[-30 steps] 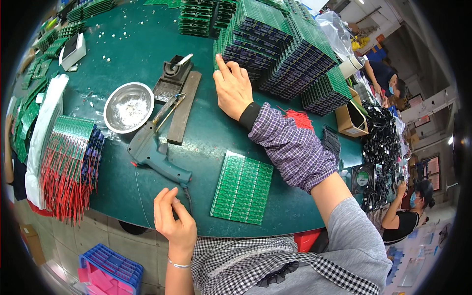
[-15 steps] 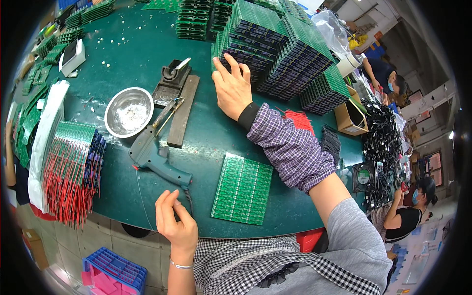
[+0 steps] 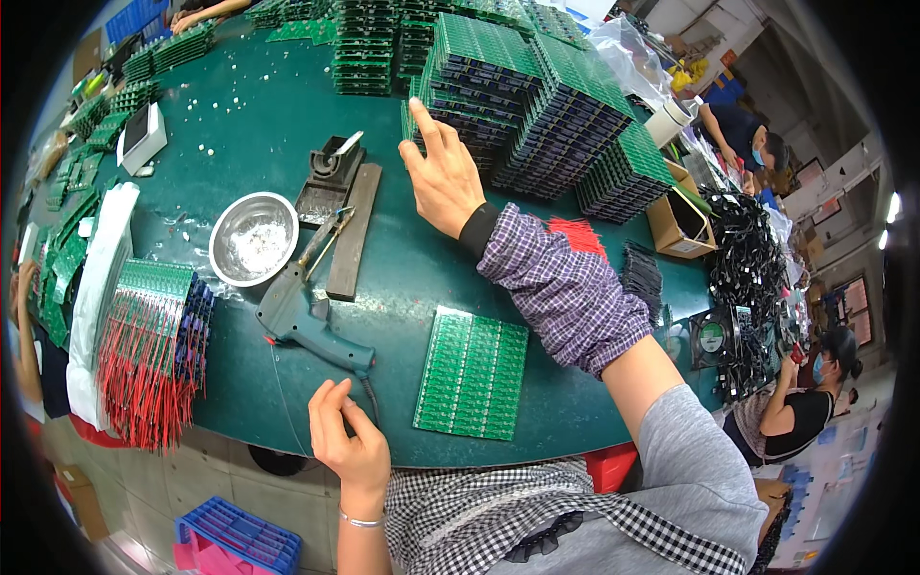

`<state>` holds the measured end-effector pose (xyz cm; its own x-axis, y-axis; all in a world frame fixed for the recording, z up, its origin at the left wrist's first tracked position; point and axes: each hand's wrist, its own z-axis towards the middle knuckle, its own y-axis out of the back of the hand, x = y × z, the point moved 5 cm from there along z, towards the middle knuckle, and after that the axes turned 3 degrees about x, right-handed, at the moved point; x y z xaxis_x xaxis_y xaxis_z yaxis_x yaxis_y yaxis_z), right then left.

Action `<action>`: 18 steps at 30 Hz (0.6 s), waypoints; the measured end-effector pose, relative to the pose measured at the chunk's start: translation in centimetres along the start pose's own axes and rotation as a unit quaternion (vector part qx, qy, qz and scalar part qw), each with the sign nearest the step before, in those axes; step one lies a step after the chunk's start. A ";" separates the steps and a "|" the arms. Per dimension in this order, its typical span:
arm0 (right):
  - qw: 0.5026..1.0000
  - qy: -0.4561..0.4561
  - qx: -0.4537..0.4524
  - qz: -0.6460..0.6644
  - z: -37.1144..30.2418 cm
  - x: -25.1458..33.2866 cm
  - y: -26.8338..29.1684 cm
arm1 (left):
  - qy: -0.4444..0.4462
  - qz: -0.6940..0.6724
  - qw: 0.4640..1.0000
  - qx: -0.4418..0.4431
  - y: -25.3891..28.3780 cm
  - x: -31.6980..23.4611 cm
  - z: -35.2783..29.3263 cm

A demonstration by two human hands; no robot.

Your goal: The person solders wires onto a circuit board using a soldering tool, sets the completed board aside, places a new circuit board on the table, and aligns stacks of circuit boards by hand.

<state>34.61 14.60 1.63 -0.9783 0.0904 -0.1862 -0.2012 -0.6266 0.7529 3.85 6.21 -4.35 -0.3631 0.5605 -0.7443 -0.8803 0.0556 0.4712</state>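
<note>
My right hand [image 3: 444, 182] reaches to the near left side of the tall stacks of green circuit boards [image 3: 486, 48], fingers stretched and apart. Its fingertips are at the edge of the lower boards; whether they touch cannot be told. My left hand [image 3: 350, 436] hovers at the table's front edge, fingers loosely extended, holding nothing. Flat on the table between my arms lies a single green circuit board panel [image 3: 471, 374]. A teal soldering gun [image 3: 311, 331] rests left of it, its tip toward a dark stand [image 3: 331, 168] and a long flat bar [image 3: 356, 230].
Left are a metal bowl [image 3: 253, 240] with whitish residue and boards with red wires [image 3: 149, 355]. Red wires [image 3: 578, 237] and black wires [image 3: 641, 278] lie behind my right forearm, near an open cardboard box [image 3: 682, 220]. A blue crate [image 3: 240, 537] is on the floor. Co-workers sit at right.
My right hand stays beside the stacks, its fingers shifting slightly and spreading. The whole view has tilted a little; my left hand keeps its loose pose. A co-worker's arm now shows at the far left.
</note>
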 end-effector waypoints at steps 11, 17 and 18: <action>0.999 -0.033 0.015 -0.035 1.0 -0.5 0.7 | 0.031 -0.020 0.999 0.002 0.1 -0.4 0.3; 0.996 -0.063 -0.050 -0.037 1.5 -1.1 1.5 | 0.041 -0.022 0.999 0.005 0.1 -0.3 0.2; 0.996 -0.061 -0.049 -0.039 1.6 -1.3 1.5 | 0.041 -0.024 0.999 0.004 0.1 -0.3 0.2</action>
<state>35.52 14.78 4.05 -0.9599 0.2315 -0.1579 -0.2762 -0.6866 0.6725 3.94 6.25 -4.00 -0.3439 0.4874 -0.8026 -0.8950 0.0884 0.4372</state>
